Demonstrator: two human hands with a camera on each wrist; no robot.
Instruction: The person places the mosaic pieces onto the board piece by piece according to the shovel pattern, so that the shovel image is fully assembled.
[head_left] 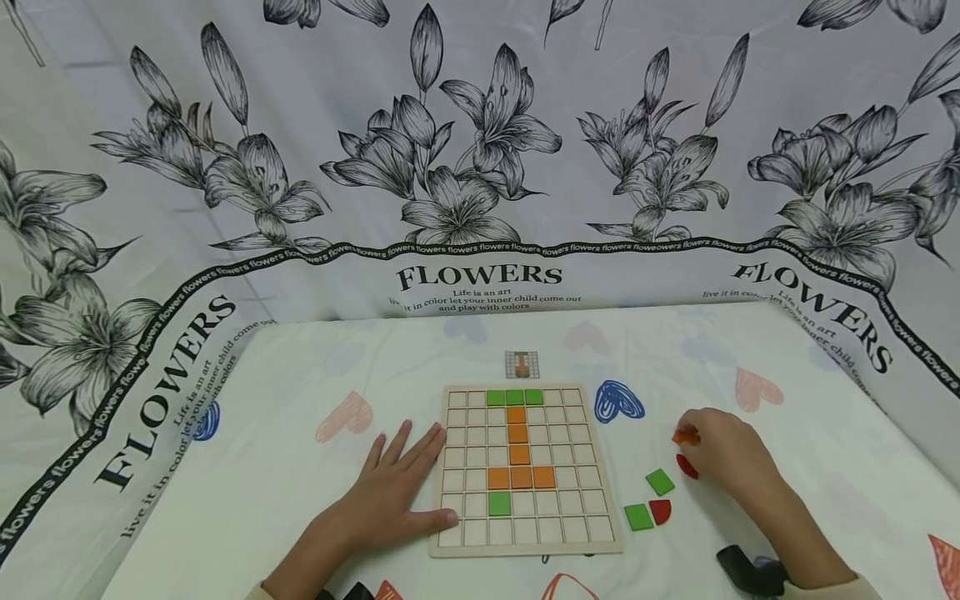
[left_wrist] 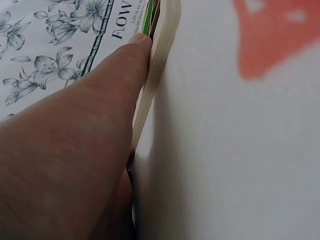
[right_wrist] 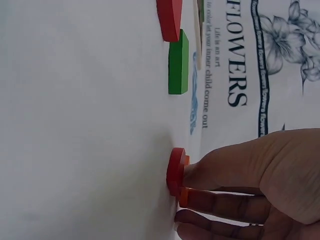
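- The relation that matters: the grid board (head_left: 526, 551) lies to the left of the right hand (head_left: 723, 446), with loose pieces in the gap between, while the left hand (head_left: 386, 500) is the nearer one, right at the board's left edge
- The right hand pinches an orange piece (head_left: 682, 437) between thumb and fingers, close over the cloth (head_left: 262, 433) (orange shows on both sides of the thumb in the right wrist view, and whether that is one piece or more I cannot tell); the fingers hide too much to give its long axis
- The left hand is spread with fingers nearly straight, fingertip and thumb touching the board's edge, gripping nothing
- A curved red piece (head_left: 686, 467) lies just under the right hand's fingers; whether they touch it is unclear
- Nearer the board's right edge lie a green square (head_left: 660, 481), then another green square (head_left: 638, 517) beside a rounded red piece (head_left: 660, 511)
- The board is the one container: its cells hold three green tiles (head_left: 514, 397) in the far row, an orange column (head_left: 517, 433) leading down to an orange row (head_left: 521, 477), and a single green tile (head_left: 498, 503) below that row's left end
- A small patterned card (head_left: 522, 365) lies just beyond the board
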